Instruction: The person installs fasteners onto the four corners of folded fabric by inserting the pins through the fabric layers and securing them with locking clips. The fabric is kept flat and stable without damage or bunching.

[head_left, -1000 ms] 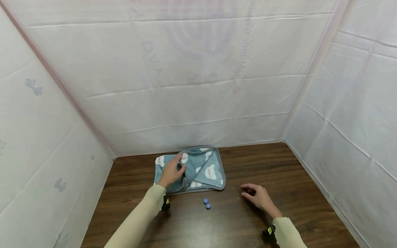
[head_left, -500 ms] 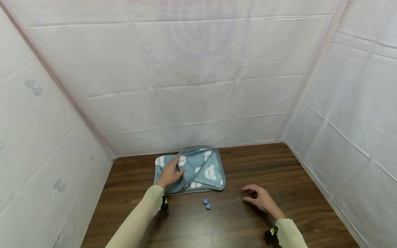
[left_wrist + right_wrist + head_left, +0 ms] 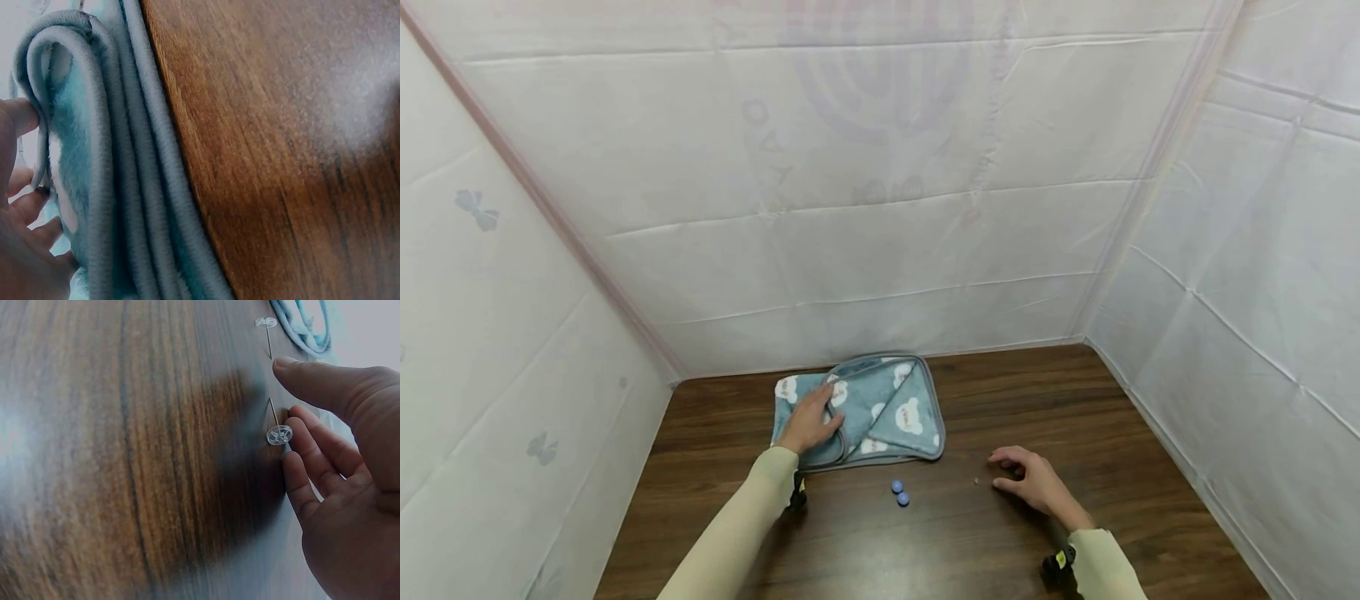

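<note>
- The left hand (image 3: 807, 423) rests on the folded blanket (image 3: 910, 412), thumb and fingers apart, touching the grey edging.
- The right hand (image 3: 1033, 483) is loosely curved over the table (image 3: 1000, 392), a wide gap between thumb and fingers; a clear-headed pin (image 3: 279, 434) lies just beside its fingers, contact unclear.
- The blanket lies at the far side of the table, long axis left to right, a diagonal fold running near-left to far-right.
- Since a second ago, its left flap has flattened and the right hand has shifted slightly right.
</note>
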Motion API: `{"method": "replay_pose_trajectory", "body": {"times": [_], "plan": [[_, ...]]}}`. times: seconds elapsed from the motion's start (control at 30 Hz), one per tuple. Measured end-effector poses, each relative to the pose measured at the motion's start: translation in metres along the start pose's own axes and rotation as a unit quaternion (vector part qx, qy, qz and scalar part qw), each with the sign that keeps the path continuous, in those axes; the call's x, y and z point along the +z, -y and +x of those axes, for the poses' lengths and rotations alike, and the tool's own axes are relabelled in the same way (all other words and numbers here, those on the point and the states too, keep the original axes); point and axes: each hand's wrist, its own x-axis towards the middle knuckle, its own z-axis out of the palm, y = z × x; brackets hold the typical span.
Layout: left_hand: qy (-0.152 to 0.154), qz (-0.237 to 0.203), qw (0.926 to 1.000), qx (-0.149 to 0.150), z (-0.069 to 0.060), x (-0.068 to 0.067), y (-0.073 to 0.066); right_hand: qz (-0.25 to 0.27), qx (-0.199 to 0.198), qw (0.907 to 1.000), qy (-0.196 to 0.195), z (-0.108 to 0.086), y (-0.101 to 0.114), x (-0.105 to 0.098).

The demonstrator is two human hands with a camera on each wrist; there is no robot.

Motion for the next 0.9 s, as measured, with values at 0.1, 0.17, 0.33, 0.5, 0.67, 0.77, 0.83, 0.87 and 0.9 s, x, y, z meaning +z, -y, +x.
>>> {"method": "replay_pose_trajectory", "body": {"times": [0.1,0.17,0.33,0.5,0.67,0.77,0.83,0.87,0.9], "plan": [[0.009,-0.001,0.9999,-0.011,0.0001,-0.0005,0.0,0.001,-0.011,0.9999,0.001,-0.0011,-0.0015,-0.0007],[0.012,-0.005,0.9998,-0.018,0.0002,-0.0013,-0.001,0.001,-0.015,0.9999,0.002,-0.0014,-0.0024,-0.0008],[0.02,-0.007,0.9992,-0.033,-0.0006,-0.0023,-0.0036,-0.001,-0.017,0.9999,0.001,-0.0013,-0.0033,-0.0001],[0.025,0.0,0.9988,-0.042,-0.0022,-0.0029,-0.0055,-0.005,-0.014,0.9999,0.001,-0.0012,-0.004,0.0007],[0.024,-0.003,0.9986,-0.046,-0.003,-0.006,-0.0078,-0.005,-0.008,0.9999,0.003,-0.002,-0.0031,0.0009],[0.023,-0.005,0.9986,-0.047,-0.0038,-0.0071,-0.0088,-0.01,-0.011,0.9999,0.0,-0.0027,-0.0018,0.001],[0.026,-0.007,0.9984,-0.049,-0.0042,-0.0075,-0.0095,-0.015,-0.014,0.9998,-0.005,-0.0036,-0.0011,0.0012],[0.027,-0.008,0.9983,-0.05,-0.0042,-0.0076,-0.0097,-0.019,-0.015,0.9997,-0.008,-0.004,-0.0008,0.0014],[0.026,-0.008,0.9984,-0.05,-0.0043,-0.0073,-0.0095,-0.022,-0.013,0.9996,-0.011,-0.0045,-0.0004,0.0016]]}}
